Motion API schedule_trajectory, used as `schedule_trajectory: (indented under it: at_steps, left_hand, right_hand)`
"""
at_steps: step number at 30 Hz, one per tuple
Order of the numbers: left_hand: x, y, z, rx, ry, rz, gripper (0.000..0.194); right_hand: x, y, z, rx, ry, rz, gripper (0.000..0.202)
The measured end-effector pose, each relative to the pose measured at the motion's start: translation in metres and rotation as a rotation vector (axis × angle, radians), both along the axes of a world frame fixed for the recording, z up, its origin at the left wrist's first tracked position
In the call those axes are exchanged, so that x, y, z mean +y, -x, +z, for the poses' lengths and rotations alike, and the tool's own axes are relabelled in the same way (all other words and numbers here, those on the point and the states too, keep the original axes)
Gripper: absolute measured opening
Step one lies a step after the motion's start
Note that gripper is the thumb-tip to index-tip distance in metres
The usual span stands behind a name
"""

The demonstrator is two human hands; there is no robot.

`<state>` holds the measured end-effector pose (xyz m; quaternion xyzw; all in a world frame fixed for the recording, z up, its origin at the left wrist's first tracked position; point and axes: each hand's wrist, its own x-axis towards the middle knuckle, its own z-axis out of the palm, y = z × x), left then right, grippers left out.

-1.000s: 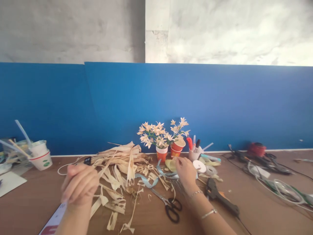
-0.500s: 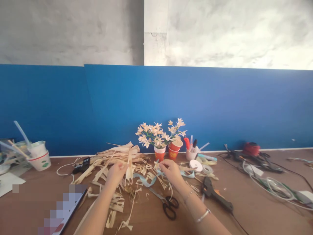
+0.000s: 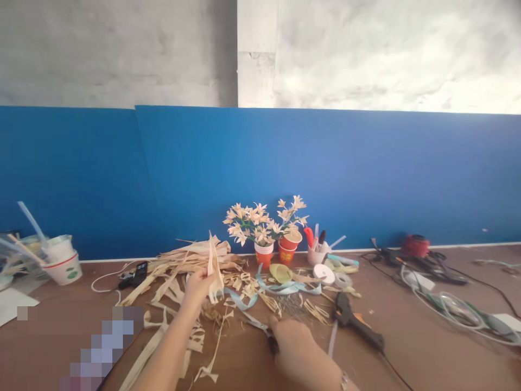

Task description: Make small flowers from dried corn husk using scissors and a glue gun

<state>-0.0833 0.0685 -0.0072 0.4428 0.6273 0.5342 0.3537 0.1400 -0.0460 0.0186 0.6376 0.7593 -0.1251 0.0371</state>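
A pale strip of dried husk (image 3: 214,269) stands upright in my left hand (image 3: 199,287), pinched between thumb and fingers above the loose pile. My right hand (image 3: 297,345) lies over the black-handled scissors (image 3: 257,323) on the table, its fingers curled down onto the handles, which it mostly covers. The scissor blades point away to the left. Pale husk flowers (image 3: 260,220) on green stems rise from red paper cups (image 3: 264,258) behind my hands. Blue ribbon (image 3: 244,300) winds between the husk scraps.
A heap of dried husks (image 3: 195,255) spreads at left. The black glue gun (image 3: 358,326) and its cord lie right. A white tape roll (image 3: 324,274), a pen cup (image 3: 316,255), tangled cables (image 3: 451,315) and a white cup (image 3: 64,271) stand around. A blue partition (image 3: 325,168) runs behind.
My right hand has left the small pale flower by the cups and come down onto the scissors. My left hand has lifted and turned the husk strip upright. A yellow-green roll now shows.
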Motion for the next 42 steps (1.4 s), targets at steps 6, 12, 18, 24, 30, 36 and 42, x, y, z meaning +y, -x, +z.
schedule_trajectory:
  at_steps: [6,12,18,24,30,36,42]
  left_hand:
    - [-0.025,-0.025,-0.002,-0.334,0.012,-0.066,0.024]
    - [-0.046,-0.047,-0.011,-0.567,-0.040,-0.024,0.028]
    - [-0.053,-0.050,-0.022,-0.743,-0.107,0.091,0.029]
    - [-0.057,-0.048,-0.031,-0.531,-0.128,0.186,0.033]
    - [-0.062,-0.051,-0.029,-0.314,-0.139,0.257,0.032]
    - [-0.064,-0.047,-0.030,-0.078,-0.383,0.227,0.029]
    - [-0.071,-0.048,-0.024,0.014,-0.512,0.214,0.033]
  right_hand:
    - [0.013,0.003,-0.007,-0.058,-0.101,0.009,0.039]
    - [0.018,-0.010,-0.022,0.037,-0.092,0.027,0.029]
    - [0.030,-0.029,-0.042,0.781,-0.043,-0.001,0.021]
    - [0.033,-0.026,-0.054,1.433,0.561,-0.153,0.037]
    - [0.020,-0.024,-0.042,1.736,0.693,-0.202,0.038]
    - [0.024,-0.034,-0.031,1.844,0.612,-0.171,0.037]
    - [0.025,-0.041,-0.026,1.653,0.412,-0.201,0.050]
